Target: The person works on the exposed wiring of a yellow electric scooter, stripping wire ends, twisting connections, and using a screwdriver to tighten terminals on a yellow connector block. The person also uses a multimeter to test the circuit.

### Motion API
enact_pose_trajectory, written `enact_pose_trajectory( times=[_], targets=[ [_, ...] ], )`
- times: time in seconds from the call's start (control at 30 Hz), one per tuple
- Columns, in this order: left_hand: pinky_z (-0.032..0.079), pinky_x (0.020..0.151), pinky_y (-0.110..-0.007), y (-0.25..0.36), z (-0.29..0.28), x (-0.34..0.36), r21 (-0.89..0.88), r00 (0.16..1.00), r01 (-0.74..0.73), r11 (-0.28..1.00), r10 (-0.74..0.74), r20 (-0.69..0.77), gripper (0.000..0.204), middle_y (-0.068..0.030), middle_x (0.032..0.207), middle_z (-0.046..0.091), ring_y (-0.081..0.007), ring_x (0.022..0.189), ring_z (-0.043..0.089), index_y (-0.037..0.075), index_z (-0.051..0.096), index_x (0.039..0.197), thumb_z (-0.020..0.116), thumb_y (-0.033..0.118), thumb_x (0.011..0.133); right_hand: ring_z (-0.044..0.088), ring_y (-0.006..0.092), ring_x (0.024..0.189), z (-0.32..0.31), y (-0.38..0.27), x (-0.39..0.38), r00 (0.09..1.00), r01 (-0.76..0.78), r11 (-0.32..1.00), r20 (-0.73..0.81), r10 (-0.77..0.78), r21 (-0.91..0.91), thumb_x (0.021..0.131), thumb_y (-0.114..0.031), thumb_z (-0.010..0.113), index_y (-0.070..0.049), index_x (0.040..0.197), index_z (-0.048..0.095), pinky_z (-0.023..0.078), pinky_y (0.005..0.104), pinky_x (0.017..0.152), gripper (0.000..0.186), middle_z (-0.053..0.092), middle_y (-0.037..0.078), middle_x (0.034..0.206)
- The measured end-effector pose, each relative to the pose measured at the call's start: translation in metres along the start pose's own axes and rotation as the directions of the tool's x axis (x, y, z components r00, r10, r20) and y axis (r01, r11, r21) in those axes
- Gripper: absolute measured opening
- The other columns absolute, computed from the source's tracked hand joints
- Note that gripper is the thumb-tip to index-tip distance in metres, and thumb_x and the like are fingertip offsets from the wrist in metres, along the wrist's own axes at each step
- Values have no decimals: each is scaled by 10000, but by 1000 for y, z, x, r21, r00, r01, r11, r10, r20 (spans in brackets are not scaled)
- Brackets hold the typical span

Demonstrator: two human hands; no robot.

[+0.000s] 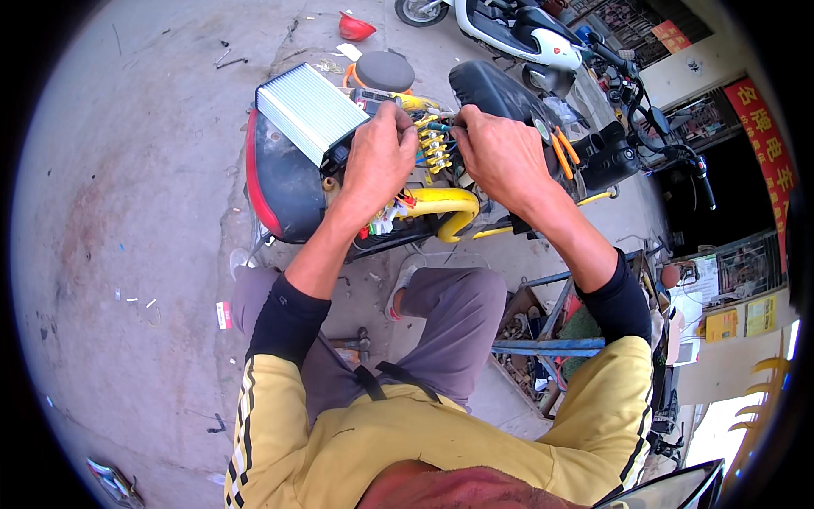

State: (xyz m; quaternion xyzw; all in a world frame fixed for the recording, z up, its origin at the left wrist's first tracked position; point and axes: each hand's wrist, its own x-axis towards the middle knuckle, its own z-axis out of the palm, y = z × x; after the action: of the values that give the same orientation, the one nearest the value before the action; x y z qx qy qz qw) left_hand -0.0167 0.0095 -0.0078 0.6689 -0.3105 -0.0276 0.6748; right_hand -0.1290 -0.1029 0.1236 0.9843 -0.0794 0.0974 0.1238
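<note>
My left hand [383,153] is closed beside a silver finned metal box [307,109], its fingertips near a row of yellow terminal connectors [434,153]; what they hold is hidden. My right hand [500,153] grips a thin teal tool [438,127] over those connectors and their wires. These parts lie on an opened scooter with a black-and-red rear section [280,191] and a yellow tube frame [445,204]. Orange-handled pliers [561,150] rest right of my right hand, near the black seat [483,85].
A white scooter [547,47] stands behind, and a red helmet-like object [356,30] lies on the concrete floor [136,212]. A cluttered blue-framed cart [543,346] is at my lower right. A grey round pad [383,69] sits behind the box. A hammer-like tool [363,343] lies between my legs.
</note>
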Motion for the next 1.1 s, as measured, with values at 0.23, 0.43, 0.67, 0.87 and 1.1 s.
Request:
enact_pose_trajectory(
  times=[0.23,0.43,0.67,0.87,1.1],
  targets=[
    [563,822,-533,-1,-1,0,27,1000,0,1000,0,2,142,-254,892,741,-470,887,741,-44,615,1034,669,79,989,607,200,962,3,9,5,797,490,703,-60,-600,-515,851,-189,690,-73,918,682,426,387,859,134,672,28,811],
    [569,807,-512,5,1,0,4,999,38,999,-38,3,140,-253,892,741,-449,870,747,-48,618,1033,669,77,997,591,200,974,3,23,2,758,483,643,-85,-647,-594,849,-197,677,-56,929,689,432,383,910,162,657,21,812],
    [570,706,-377,-4,1,2,81,1000,-20,997,20,-8,152,-158,869,734,-210,763,739,-66,638,1057,688,74,1023,643,262,952,0,40,-18,872,172,958,-418,-256,-228,952,-156,682,-77,1101,673,473,450,989,169,717,41,895],
    [548,682,-312,-5,7,3,52,1000,-4,999,3,11,139,-99,893,731,-116,758,688,-61,661,1039,713,65,1012,668,244,749,75,25,-69,821,-101,535,-233,521,839,1136,-157,539,22,1201,558,533,383,721,192,677,144,822],
    [525,663,-275,4,0,5,110,996,82,990,-86,26,133,-48,845,727,-70,754,655,-56,686,1024,730,67,999,696,292,787,107,-13,-70,782,-174,390,-114,613,904,1109,-239,640,14,1169,602,540,407,759,263,700,175,885]
  ],
)
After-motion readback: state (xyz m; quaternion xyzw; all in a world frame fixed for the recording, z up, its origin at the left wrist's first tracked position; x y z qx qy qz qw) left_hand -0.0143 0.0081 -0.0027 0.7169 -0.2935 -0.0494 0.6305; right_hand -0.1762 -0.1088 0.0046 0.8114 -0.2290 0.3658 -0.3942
